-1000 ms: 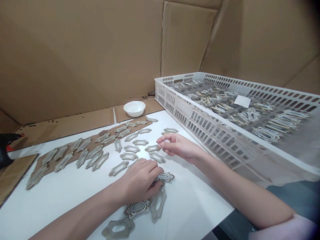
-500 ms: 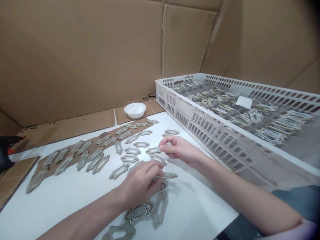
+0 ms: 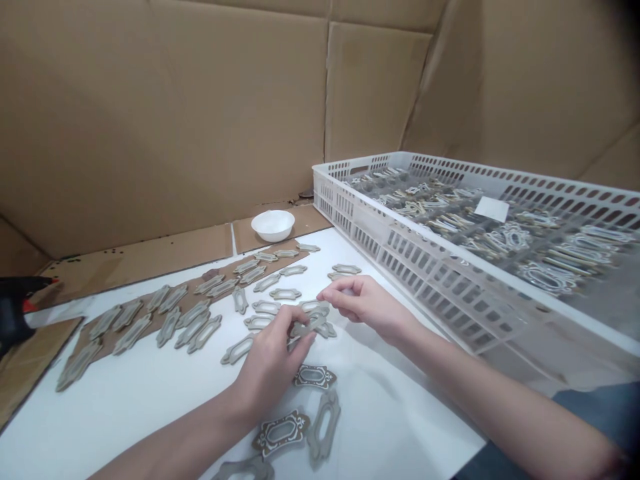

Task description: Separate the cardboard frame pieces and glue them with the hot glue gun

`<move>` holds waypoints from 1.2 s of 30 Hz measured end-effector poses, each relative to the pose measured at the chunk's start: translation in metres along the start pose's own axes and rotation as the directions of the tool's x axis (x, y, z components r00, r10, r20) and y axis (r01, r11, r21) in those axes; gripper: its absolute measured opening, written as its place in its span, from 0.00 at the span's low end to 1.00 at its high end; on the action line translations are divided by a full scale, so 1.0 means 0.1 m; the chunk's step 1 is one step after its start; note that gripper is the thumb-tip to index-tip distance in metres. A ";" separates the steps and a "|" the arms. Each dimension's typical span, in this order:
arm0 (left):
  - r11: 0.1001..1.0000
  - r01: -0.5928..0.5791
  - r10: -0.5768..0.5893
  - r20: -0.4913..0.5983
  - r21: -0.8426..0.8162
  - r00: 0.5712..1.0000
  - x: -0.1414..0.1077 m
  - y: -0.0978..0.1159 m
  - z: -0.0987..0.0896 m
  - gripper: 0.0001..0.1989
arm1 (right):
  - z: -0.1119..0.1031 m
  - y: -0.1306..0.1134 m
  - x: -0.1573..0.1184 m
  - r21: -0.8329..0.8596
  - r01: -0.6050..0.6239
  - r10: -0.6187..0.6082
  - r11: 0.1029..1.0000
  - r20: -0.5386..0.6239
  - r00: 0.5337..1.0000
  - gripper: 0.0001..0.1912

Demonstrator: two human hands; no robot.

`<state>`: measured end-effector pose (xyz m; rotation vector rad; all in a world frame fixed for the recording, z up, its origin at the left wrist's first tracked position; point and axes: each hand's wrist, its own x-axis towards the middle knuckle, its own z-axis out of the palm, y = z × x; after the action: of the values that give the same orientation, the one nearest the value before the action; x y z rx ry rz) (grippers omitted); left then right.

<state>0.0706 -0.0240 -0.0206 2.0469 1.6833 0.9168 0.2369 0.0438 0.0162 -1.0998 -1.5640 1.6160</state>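
My left hand (image 3: 280,353) is closed, thumb and fingers pinching a grey frame-shaped plate (image 3: 316,319) with a long opening, tilted above others on the white table. Just to its right my right hand (image 3: 367,305) is pinched, thumb against forefinger; anything between those fingertips is too small to make out. Below the left hand lie two brown plates with white scroll patterns: a nearer patterned plate (image 3: 281,432) and a farther patterned plate (image 3: 315,377). Beside them rests a plain grey plate (image 3: 324,427). Several more grey plates (image 3: 239,348) lie spread beyond the left hand.
A white perforated plastic crate (image 3: 400,230) full of similar plates stands at the right. A white bowl (image 3: 273,225) sits at the back on cardboard (image 3: 150,250). What looks like a black glue gun (image 3: 15,313) is at the left edge. Cardboard walls (image 3: 200,120) enclose the table.
My left hand has turned and moved slightly up with the plate, which now sits over the plates near my right hand. The farther patterned plate is uncovered. My right hand stays pinched.
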 end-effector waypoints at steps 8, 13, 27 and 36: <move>0.999 0.039 -0.038 -0.050 0.014 0.998 0.02 0.03 -0.02 0.10 | 0.00 -0.01 0.00 -0.209 0.077 -0.078 0.975 0.005 0.997 0.09; 0.999 0.040 -0.040 -0.051 0.005 0.998 0.02 0.03 -0.01 0.10 | 0.02 -0.02 -0.04 -0.256 0.210 -0.223 0.943 -0.020 0.975 0.04; 0.997 -0.072 0.071 -0.028 -0.014 0.997 0.01 0.03 0.00 0.11 | 0.19 0.06 -0.13 -0.465 0.270 -0.271 0.843 0.066 0.960 0.02; 0.991 -0.129 0.130 -0.045 0.022 0.991 -0.01 0.04 0.01 0.11 | 0.22 0.13 -0.14 -0.495 0.240 -0.268 0.835 0.015 0.963 0.02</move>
<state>0.0735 -0.0260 -0.0192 2.1853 1.6039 1.0003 0.2255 0.0205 0.0045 -1.1133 -2.0547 1.0198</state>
